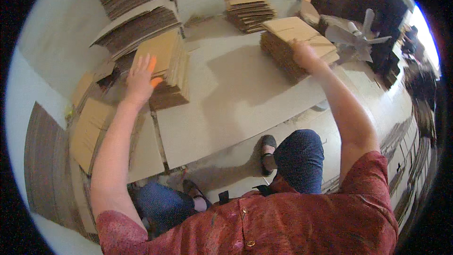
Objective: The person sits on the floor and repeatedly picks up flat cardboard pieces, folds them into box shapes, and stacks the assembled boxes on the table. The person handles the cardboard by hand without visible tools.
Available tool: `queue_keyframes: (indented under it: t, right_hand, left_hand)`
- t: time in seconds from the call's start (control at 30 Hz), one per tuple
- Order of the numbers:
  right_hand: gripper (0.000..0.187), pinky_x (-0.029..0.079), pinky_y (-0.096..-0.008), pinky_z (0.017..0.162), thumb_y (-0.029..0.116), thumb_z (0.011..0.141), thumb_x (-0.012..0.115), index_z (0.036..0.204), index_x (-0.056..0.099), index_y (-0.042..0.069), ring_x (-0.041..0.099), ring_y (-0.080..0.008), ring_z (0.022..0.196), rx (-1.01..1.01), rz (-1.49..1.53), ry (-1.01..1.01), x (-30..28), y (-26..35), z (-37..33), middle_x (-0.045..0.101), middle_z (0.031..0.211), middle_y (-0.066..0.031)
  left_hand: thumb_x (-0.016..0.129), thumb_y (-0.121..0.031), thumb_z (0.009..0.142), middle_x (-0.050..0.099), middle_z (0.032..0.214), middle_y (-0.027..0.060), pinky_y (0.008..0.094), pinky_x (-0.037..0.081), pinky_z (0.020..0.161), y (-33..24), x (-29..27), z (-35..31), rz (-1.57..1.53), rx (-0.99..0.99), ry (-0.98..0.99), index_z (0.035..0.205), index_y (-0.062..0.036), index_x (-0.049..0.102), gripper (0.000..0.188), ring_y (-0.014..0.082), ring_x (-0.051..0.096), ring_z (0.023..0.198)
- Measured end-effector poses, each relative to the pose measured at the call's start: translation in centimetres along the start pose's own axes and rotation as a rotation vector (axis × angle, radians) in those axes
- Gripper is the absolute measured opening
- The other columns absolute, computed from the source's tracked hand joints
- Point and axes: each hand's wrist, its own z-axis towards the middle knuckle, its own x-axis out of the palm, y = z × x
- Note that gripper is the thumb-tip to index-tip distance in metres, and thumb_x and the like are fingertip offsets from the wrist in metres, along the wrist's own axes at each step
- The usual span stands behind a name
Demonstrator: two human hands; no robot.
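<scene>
A stack of brown cardboard sheets (175,66) stands at the left of a low, pale work surface (226,113). My left hand (140,79) reaches to its near left side, fingers spread, with orange covers on the thumb and one finger. A second stack of slotted cardboard sheets (289,29) sits farther right. Over its top near edge my right hand (306,56) is curled, fingertips at the uppermost cardboard sheet. How deep that grip goes is hidden behind the hand.
Tall piles of cardboard (137,28) rise along the left wall. Another cardboard pile (247,9) stands at the back. A fan (358,40) with bare blades is at the right. Flat cardboard (89,134) lies near my left forearm. My feet are by the surface's near edge.
</scene>
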Motion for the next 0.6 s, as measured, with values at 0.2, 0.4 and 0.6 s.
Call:
queue_keyframes:
  t: [0.2,0.4,0.6]
  right_hand:
    - [0.032,0.046,-0.0488,0.084,0.01,0.081,0.05,0.113,0.052,0.004,0.055,-0.0418,0.1,-0.061,0.064,0.125,-2.1,0.8,-0.7,0.052,0.12,-0.0191]
    - [0.037,0.045,-0.0412,0.088,0.021,0.087,0.053,0.118,0.054,0.002,0.057,-0.0389,0.101,-0.092,-0.083,-0.534,-2.3,3.2,-3.8,0.052,0.124,-0.0186]
    - [0.037,0.046,-0.03,0.083,0.025,0.088,0.058,0.109,0.055,-0.005,0.059,-0.0246,0.097,0.19,1.633,0.167,-7.6,18.0,-10.0,0.058,0.113,-0.0173]
  left_hand:
    - [0.067,-0.02,0.079,0.064,0.106,0.014,0.0316,0.045,0.086,0.9,-2.3,0.9,-0.388,-0.124,0.27,0.11,-0.0035,0.062,0.036,0.0262,0.06,0.098]
    - [0.063,-0.018,0.083,0.067,0.095,0.015,0.0285,0.048,0.076,3.4,-0.8,0.9,-0.722,-0.212,0.056,0.104,0.0003,0.064,0.028,0.0214,0.064,0.085]
    - [0.053,-0.016,0.087,0.061,0.116,0.0057,0.0305,0.044,0.094,-4.0,-0.1,-5.9,-0.994,0.048,-0.149,0.119,-0.0068,0.058,0.034,0.0169,0.056,0.107]
